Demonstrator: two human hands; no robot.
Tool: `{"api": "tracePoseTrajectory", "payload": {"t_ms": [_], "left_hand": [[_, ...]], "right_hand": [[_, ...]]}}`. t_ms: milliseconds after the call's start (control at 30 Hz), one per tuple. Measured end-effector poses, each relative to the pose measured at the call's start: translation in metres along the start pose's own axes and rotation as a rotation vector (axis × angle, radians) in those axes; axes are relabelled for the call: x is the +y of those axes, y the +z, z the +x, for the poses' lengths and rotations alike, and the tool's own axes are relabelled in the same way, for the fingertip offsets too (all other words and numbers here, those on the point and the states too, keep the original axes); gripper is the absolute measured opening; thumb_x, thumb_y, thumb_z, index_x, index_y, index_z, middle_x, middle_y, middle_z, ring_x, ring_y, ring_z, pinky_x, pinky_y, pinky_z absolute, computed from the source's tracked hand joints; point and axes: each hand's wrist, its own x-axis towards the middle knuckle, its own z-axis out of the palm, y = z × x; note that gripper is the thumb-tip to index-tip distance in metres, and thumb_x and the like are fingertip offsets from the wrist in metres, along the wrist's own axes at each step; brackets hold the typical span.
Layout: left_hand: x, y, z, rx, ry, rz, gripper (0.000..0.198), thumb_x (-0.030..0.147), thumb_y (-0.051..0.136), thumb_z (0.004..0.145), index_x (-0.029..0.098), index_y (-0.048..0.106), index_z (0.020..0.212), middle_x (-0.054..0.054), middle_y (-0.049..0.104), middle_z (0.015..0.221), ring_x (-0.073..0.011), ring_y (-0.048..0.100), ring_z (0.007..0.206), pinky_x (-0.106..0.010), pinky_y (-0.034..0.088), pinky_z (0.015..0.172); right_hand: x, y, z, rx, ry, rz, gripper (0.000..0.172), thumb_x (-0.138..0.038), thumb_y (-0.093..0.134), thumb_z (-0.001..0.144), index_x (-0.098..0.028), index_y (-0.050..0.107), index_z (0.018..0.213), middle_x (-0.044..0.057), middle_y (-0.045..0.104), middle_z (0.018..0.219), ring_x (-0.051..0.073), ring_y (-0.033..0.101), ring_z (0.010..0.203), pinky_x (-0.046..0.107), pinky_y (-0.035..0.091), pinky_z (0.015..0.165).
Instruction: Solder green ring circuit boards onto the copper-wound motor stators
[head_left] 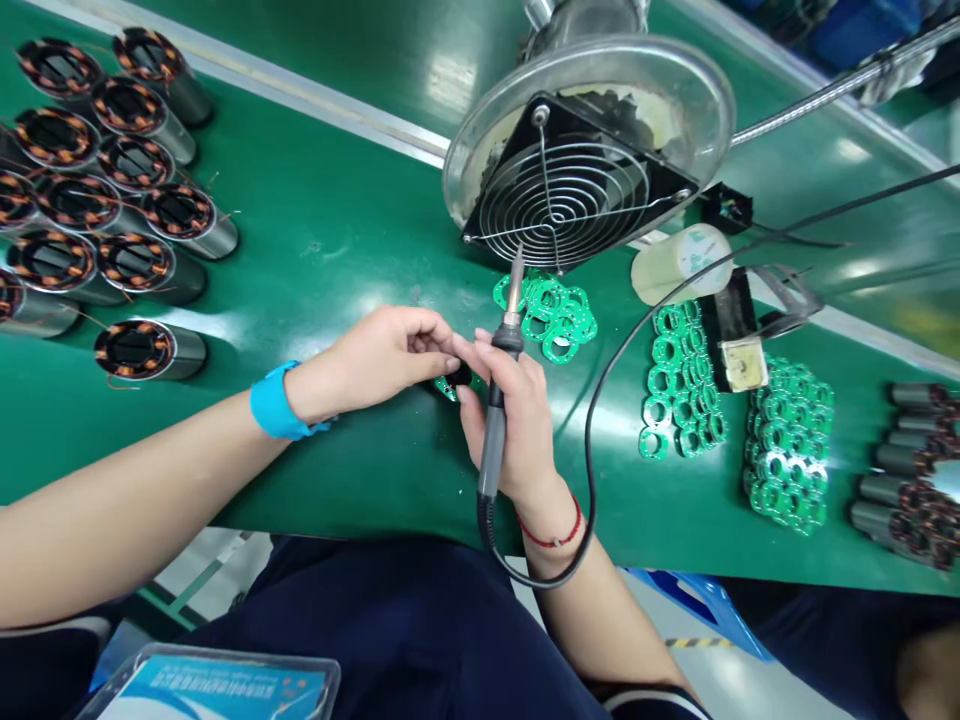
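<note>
Head view: I see the right hand (523,415) gripping the iron (493,445) — tip up, toward the fan (559,200). The left hand (379,358) pinches a dark part (458,375), green piece (445,388) just beside it — both between the hands, over the bench (360,475). Boards (559,312) lie piled near the fan.

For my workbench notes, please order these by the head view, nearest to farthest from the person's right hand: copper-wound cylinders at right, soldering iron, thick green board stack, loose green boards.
1. Soldering iron, held in the right hand.
2. Loose green boards, just ahead.
3. Thick green board stack, to the right.
4. Copper-wound cylinders, farthest right.
</note>
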Motion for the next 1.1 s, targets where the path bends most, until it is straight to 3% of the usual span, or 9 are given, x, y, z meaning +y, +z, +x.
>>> {"api": "tracePoseTrajectory", "payload": {"t_ms": [200, 300, 400, 533, 833, 1100], "left_hand": [[0.009, -0.006, -0.004, 0.038, -0.110, -0.012, 0.009, 0.014, 0.060, 0.077, 0.016, 0.065, 0.069, 0.004, 0.061, 0.063, -0.0090, 0.052, 0.060, -0.022, 0.041, 0.061], [0.012, -0.008, -0.003, 0.031, -0.118, 0.038, 0.009, 0.016, 0.060, 0.076, 0.016, 0.065, 0.068, 0.004, 0.060, 0.061, -0.0096, 0.051, 0.060, -0.023, 0.040, 0.061], [0.012, -0.010, -0.001, 0.011, -0.117, 0.091, 0.009, 0.017, 0.061, 0.074, 0.016, 0.064, 0.065, 0.004, 0.058, 0.060, -0.0098, 0.049, 0.059, -0.023, 0.039, 0.059], [0.012, -0.012, 0.001, -0.016, -0.108, 0.123, 0.009, 0.013, 0.059, 0.072, 0.017, 0.063, 0.065, 0.004, 0.056, 0.058, -0.0101, 0.048, 0.057, -0.024, 0.037, 0.057], [0.011, -0.015, -0.002, -0.025, -0.093, 0.051, 0.006, 0.018, 0.062, 0.075, 0.017, 0.065, 0.069, 0.002, 0.060, 0.060, -0.0094, 0.049, 0.055, -0.022, 0.038, 0.054], [0.005, -0.013, 0.003, 0.025, -0.065, 0.132, 0.010, 0.013, 0.058, 0.076, 0.017, 0.061, 0.067, 0.004, 0.054, 0.057, -0.0082, 0.046, 0.053, -0.021, 0.035, 0.052]], "right_hand": [[-0.009, -0.006, 0.001, 0.054, 0.019, 0.010, 0.041, -0.012, 0.054, 0.096, -0.025, 0.050, 0.134, 0.002, 0.081, 0.103, 0.021, 0.072, 0.095, 0.042, 0.055, 0.093], [-0.009, -0.006, -0.004, 0.164, 0.054, 0.104, 0.039, -0.020, 0.050, 0.101, -0.025, 0.049, 0.139, 0.001, 0.080, 0.092, 0.021, 0.075, 0.092, 0.043, 0.058, 0.090], [-0.008, -0.008, -0.011, 0.322, 0.129, 0.191, 0.036, -0.038, 0.049, 0.102, -0.026, 0.054, 0.136, 0.001, 0.076, 0.086, 0.019, 0.076, 0.074, 0.037, 0.062, 0.070], [-0.009, -0.011, -0.016, 0.457, 0.231, 0.290, 0.028, -0.045, 0.052, 0.100, -0.027, 0.065, 0.116, -0.002, 0.068, 0.079, 0.012, 0.064, 0.050, 0.030, 0.055, 0.048], [-0.010, -0.011, -0.021, 0.469, 0.232, 0.349, 0.028, -0.050, 0.050, 0.099, -0.027, 0.065, 0.103, -0.003, 0.060, 0.069, 0.012, 0.056, 0.042, 0.030, 0.046, 0.039], [-0.009, -0.013, -0.028, 0.349, 0.275, 0.428, 0.024, -0.045, 0.053, 0.099, -0.026, 0.067, 0.106, -0.002, 0.065, 0.068, 0.013, 0.061, 0.046, 0.026, 0.049, 0.038]]}}
